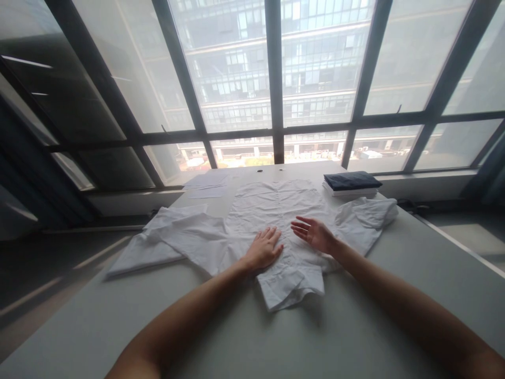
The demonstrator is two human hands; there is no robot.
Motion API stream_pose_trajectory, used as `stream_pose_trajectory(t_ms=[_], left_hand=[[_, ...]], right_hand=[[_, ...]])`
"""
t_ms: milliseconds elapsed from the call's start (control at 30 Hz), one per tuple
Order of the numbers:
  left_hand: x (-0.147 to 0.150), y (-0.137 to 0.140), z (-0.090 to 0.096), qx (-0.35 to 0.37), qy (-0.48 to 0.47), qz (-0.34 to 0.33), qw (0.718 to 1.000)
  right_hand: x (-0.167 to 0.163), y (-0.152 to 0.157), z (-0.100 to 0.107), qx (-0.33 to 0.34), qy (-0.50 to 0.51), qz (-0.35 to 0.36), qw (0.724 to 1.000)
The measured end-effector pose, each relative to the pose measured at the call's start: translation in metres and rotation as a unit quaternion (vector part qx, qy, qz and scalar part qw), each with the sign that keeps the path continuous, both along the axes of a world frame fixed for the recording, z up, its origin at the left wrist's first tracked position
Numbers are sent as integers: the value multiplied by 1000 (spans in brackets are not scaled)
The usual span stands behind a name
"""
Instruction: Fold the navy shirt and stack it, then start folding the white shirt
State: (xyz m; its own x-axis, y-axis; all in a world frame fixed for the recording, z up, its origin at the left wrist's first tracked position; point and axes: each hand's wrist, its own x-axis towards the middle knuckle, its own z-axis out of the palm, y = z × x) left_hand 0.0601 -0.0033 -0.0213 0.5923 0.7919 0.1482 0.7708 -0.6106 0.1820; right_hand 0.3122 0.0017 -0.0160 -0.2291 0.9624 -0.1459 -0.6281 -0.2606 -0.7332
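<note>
A white shirt (272, 205) lies spread on the white table (355, 316), its hem toward the window and its collar (286, 289) toward me. The sleeves reach out to both sides, and wrinkles run across the body. My left hand (265, 247) rests flat on the upper part of the shirt, left of its middle line, fingers stretched out. To the right of that line, my right hand (313, 234) is turned on its side with fingers extended and holds nothing. Whether it touches the cloth I cannot tell.
A dark blue folded cloth (352, 180) lies on white folded ones at the back right. Sheets of paper (207, 184) are at the back left. Another white cloth (134, 255) lies under the left sleeve, near the table's left edge. Large windows (232, 63) stand behind the table.
</note>
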Motion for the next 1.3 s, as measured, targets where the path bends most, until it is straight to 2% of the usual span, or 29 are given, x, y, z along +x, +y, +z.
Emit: stream_pose_trajectory(t_ms=[33, 100, 233, 367, 467, 600, 667, 700, 767, 833, 867, 900, 967, 1033, 1100, 1200, 1233, 1300], left_hand=[[0, 0, 0, 0, 3, 1, 1000], [0, -1, 1, -1, 10, 3, 1000], [0, -1, 1, 2, 20, 6, 1000], [-1, 0, 1, 3, 20, 3, 1000], [-1, 0, 0, 4, 20, 4, 1000], [-1, -1, 0, 2, 19, 7, 1000], [-1, -1, 2, -5, 11, 8, 1000], [-1, -1, 2, -9, 2, 11, 1000], [1, 0, 5, -11, -38, 20, 999], [3, 2, 7, -8, -124, 18, 992], [4, 3, 9, -17, -183, 16, 983], [4, 5, 11, -45, -245, 18, 968], [3, 9, 14, -161, -352, 29, 921], [-2, 13, 17, -312, -422, 38, 851], [-8, 17, 20, -419, -481, 36, 769], [-17, 21, 25, -489, -555, 51, 671], [-18, 22, 26, -501, -566, 57, 652], [-19, 22, 29, -517, -570, 59, 636]], right_hand=[[-7, -3, 1, 0, -12, 21, 1000], [-13, -3, 1, -12, -34, 10, 999], [3, 15, 0, -60, -45, -126, 989], [37, 33, -4, -87, -56, -278, 955], [52, 37, -5, -85, -65, -336, 936], [48, 32, -3, -67, -69, -353, 931], [38, 24, 0, -57, -65, -311, 946], [31, 18, 1, -49, -60, -262, 962], [16, 7, 3, -22, -44, -119, 992], [1, -3, 3, 12, -35, 21, 999], [-5, -6, 2, 24, -39, 62, 997], [-10, -8, 1, 30, -47, 86, 995], [-15, -10, -2, 31, -65, 98, 993], [-16, -9, -3, 21, -73, 89, 993], [-13, -8, -1, 10, -73, 82, 994], [-9, -8, 3, -1, -78, 72, 994], [-8, -8, 5, -4, -81, 71, 994], [-5, -7, 8, -17, -90, 74, 993]])
